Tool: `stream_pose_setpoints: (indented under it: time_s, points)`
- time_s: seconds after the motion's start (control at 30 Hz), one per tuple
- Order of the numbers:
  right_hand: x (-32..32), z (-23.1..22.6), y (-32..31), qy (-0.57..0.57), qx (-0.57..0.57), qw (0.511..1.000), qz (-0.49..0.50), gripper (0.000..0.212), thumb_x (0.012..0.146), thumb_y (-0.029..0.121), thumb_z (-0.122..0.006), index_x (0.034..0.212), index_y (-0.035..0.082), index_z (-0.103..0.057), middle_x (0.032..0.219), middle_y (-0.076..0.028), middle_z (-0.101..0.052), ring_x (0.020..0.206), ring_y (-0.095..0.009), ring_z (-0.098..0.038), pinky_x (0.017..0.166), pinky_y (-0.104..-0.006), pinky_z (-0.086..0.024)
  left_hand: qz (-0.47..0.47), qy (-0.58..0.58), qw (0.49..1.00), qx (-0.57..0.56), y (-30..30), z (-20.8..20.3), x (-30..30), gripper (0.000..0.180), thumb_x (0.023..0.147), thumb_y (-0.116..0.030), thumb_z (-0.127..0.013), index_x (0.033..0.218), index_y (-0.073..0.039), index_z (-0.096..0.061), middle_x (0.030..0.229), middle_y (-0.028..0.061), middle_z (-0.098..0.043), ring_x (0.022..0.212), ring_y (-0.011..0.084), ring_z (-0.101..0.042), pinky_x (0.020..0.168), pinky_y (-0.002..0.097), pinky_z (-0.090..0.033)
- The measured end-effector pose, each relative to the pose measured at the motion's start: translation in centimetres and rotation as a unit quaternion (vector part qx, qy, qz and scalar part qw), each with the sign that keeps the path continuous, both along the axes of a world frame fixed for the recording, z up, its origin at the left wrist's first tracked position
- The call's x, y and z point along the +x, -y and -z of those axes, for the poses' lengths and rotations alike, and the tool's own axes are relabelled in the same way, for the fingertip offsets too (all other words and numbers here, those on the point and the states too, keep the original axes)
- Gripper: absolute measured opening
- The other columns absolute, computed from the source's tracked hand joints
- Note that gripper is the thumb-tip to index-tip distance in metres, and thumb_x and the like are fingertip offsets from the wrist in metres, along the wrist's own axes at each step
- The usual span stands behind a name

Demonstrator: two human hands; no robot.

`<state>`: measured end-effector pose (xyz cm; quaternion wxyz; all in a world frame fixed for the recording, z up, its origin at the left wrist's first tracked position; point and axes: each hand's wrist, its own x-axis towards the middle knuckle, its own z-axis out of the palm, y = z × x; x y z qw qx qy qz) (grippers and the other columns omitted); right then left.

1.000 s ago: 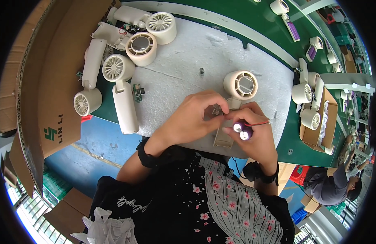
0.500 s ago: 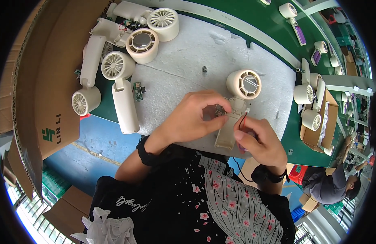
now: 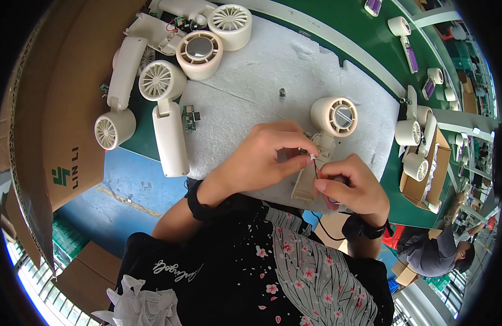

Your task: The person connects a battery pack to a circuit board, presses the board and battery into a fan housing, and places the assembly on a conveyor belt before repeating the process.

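Note:
My left hand [image 3: 267,155] pinches a small circuit board [image 3: 303,152] between thumb and fingertips, mostly covered by them. My right hand [image 3: 355,187] is closed on thin red and black wires [image 3: 315,168] that end in a small white plug [image 3: 313,156]. The plug is right at the left fingertips, by the board; whether it is seated cannot be made out. Something purple shows partly under the right fingers. Beneath both hands lies a cream handheld fan with its round head [image 3: 334,117] away from me and its opened handle [image 3: 304,185] towards me.
White foam sheet [image 3: 262,70] covers the green bench. Several cream fans [image 3: 170,136] and a green circuit board [image 3: 189,119] lie left, beside a large cardboard box [image 3: 60,103]. More fans and a small carton [image 3: 425,179] are right. Another person [image 3: 435,252] sits far right.
My right hand has brought the white plug leftwards to the board at my left fingertips. The left hand keeps its pinch. The whole view has shifted slightly.

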<state>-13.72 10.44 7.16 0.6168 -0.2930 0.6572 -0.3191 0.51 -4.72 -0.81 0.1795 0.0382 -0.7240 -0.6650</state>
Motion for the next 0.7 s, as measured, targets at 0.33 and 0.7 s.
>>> stream_pose_setpoints:
  time_s: [0.33, 0.7]
  points:
    - [1.9, 0.8, -0.4, -0.387, -0.174, 0.904, 0.054, 0.006, 0.08, 0.001, -0.069, 0.086, 0.002, -0.071, 0.063, -0.007, -0.061, 0.049, -0.012, -0.055, 0.046, -0.026, -0.039, 0.0, 0.046, 0.998, 0.033, 0.1, -0.6, -0.1, 0.01, 0.082, -0.002, -0.074, 0.09, -0.002, -0.068, 0.082, 0.0071, -0.063, 0.071, 0.0129, -0.059, 0.06, 0.0257, -0.046]
    - [0.9, 2.6, -0.8, -0.519, -0.286, 0.805, -0.01, 0.016, 0.073, 0.002, -0.077, 0.089, 0.003, -0.073, 0.07, -0.008, -0.061, 0.061, -0.017, -0.059, 0.053, -0.0276, -0.042, 0.003, 0.113, 0.992, 0.063, 0.1, -0.5, -0.2, 0.011, 0.085, -0.003, -0.072, 0.093, 0.003, -0.069, 0.083, 0.0067, -0.065, 0.075, 0.0113, -0.063, 0.063, 0.024, -0.049]
